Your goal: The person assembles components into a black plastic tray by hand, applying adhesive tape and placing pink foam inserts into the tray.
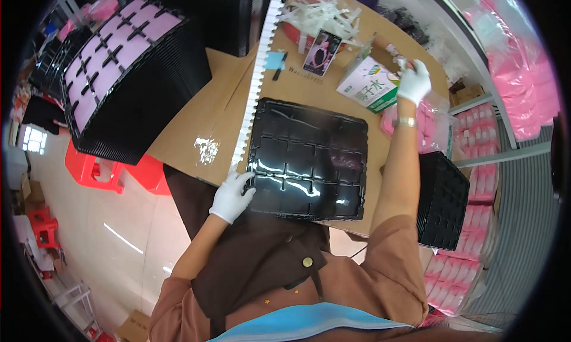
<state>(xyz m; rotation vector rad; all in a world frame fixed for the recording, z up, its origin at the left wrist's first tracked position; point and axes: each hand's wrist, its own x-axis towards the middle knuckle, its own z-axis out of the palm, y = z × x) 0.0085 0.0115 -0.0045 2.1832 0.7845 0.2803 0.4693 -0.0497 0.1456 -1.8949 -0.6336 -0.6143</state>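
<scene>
A black plastic tray [307, 157] with a grid of shallow square compartments lies flat on the cardboard-topped table in front of me. My left hand [232, 197], in a white glove, grips the tray's near left edge. Further off to the right, my right hand [414, 83], also gloved, is at the open top of a white and green carton [370, 86]. Its fingers are pinched together, and whatever small pale thing they may hold cannot be made out. Just beyond the fingers, a pinkish roll-like piece [391, 49] shows by the carton's flap.
A tall stack of black trays with lilac tops [128, 44] stands at the left. A white toothed strip [257, 80] runs along the table beside a phone [322, 52] and white strips [324, 19]. Pink bagged packs [425, 125] and more black trays [443, 199] are at the right.
</scene>
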